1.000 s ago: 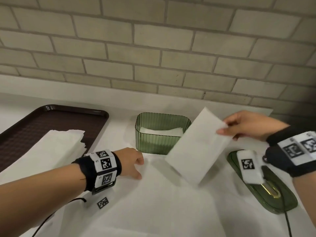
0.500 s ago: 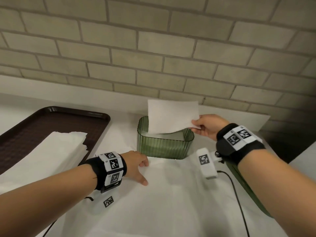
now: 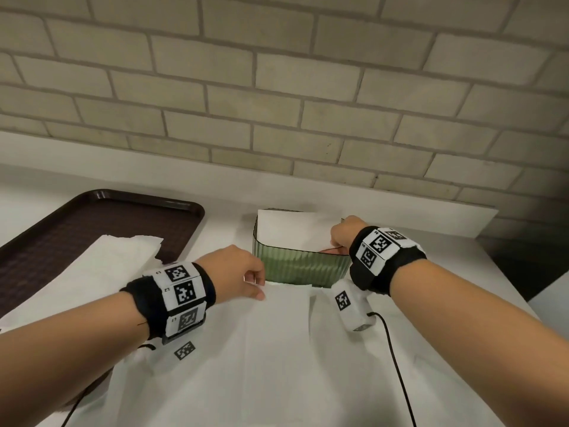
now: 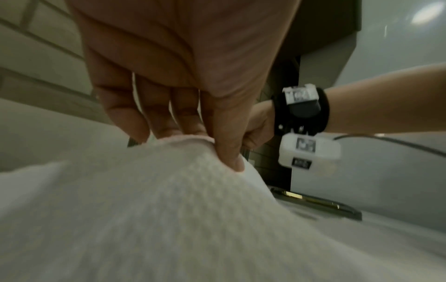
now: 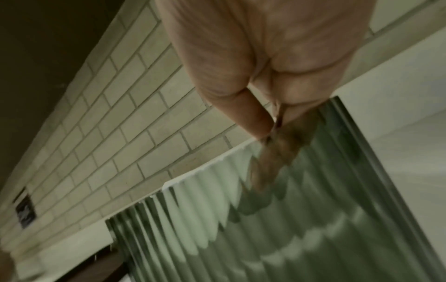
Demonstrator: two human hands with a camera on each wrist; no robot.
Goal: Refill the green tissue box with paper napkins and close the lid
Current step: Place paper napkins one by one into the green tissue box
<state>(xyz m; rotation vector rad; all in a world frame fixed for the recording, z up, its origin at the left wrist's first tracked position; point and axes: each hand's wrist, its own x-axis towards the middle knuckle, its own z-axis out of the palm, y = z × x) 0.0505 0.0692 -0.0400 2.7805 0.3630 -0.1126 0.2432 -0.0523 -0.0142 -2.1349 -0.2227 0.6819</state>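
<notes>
Since a moment ago the napkin [image 3: 289, 231] has sunk from standing above the green tissue box [image 3: 300, 266] to lying partly inside it, the right hand [image 3: 343, 234] following with fingers [image 5: 253, 122] pinched on its edge, probably to seat it flat. Just before the box, the left hand [image 3: 237, 277] pinches the next napkin [image 4: 169, 190] off the worktop [image 3: 431, 380], thumb against fingers [image 4: 226, 148].

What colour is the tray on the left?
Dark brown tray, seen best in the head view.
</notes>
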